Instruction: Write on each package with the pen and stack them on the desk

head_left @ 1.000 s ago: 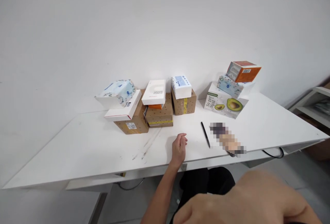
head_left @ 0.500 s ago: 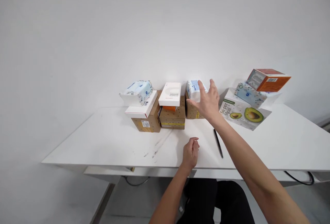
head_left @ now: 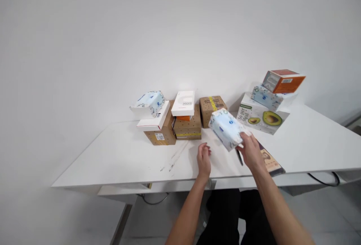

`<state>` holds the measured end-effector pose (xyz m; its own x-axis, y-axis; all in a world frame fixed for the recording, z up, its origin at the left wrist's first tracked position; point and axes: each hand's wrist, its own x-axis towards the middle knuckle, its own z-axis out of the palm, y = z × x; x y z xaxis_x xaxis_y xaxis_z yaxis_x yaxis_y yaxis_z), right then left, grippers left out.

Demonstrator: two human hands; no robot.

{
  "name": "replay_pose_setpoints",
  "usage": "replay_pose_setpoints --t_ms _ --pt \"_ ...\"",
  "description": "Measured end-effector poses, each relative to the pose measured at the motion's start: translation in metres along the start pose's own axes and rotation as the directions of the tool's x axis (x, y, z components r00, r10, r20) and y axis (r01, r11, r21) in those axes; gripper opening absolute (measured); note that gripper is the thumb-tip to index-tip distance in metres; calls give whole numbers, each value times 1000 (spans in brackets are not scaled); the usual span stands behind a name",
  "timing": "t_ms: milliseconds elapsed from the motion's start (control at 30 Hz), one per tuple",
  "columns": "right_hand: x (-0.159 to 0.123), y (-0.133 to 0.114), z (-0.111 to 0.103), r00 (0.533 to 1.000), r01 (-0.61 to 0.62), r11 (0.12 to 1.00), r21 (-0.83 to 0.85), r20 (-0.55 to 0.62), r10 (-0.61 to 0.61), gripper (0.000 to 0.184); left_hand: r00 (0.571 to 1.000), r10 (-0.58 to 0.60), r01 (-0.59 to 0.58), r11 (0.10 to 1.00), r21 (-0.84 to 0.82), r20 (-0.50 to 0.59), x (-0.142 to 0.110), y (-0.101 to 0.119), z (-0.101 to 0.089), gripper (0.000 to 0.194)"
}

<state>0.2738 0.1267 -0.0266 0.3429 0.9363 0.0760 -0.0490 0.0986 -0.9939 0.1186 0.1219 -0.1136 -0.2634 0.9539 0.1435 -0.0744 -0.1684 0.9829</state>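
White tabletop [head_left: 93, 162] runs across the near side, and on it a flat, dark-and-tan printed item [head_left: 273, 160] lies at four o'clock from the right hand [head_left: 252, 154], partly covered by that arm. A slim black pen [head_left: 239, 157] lies at eight o'clock, just beside the same hand. The left hand [head_left: 204, 162] rests by the table's near edge, fingers loosely curled and half open, with nothing visible in it; it seems merely parked. The right hand's grip is closed on a white-and-blue, floral-printed soft pack [head_left: 226, 129], pinching its near right end, so nearly all the pack juts out towards ten o'clock; that end is probably the easiest to reach, though the free end may sag. Beyond the pack, at eleven o'clock, sits a brown cardboard box with yellow tape [head_left: 207, 116], its top bare. At ten o'clock a white, flat power-bank box [head_left: 183, 104] tops an orange box [head_left: 184, 118] and a dotted brown carton [head_left: 187, 128], the bulkier piece likely underneath for steadiness. At one o'clock, a white avocado-printed carton [head_left: 261, 119] carries a blue floral pack [head_left: 266, 97] and an orange-and-white box [head_left: 287, 83], perched at an angle.
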Motion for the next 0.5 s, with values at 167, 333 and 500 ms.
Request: replay_pose_setpoints --t_ms 167,333,500 --pt "-72 38 -23 968 -197 967 -162 122 218 56 983 57 -51 998 39 -177 2 3 -1 45" --pt "-93 46 -40 976 -63 942 -329 177 127 54 999 38 -36 973 230 -6 2 -2 1 45" --pt "-112 68 -50 974 59 920 -387 225 32 60 998 23 -39 961 275 63 4 -2 4 48"
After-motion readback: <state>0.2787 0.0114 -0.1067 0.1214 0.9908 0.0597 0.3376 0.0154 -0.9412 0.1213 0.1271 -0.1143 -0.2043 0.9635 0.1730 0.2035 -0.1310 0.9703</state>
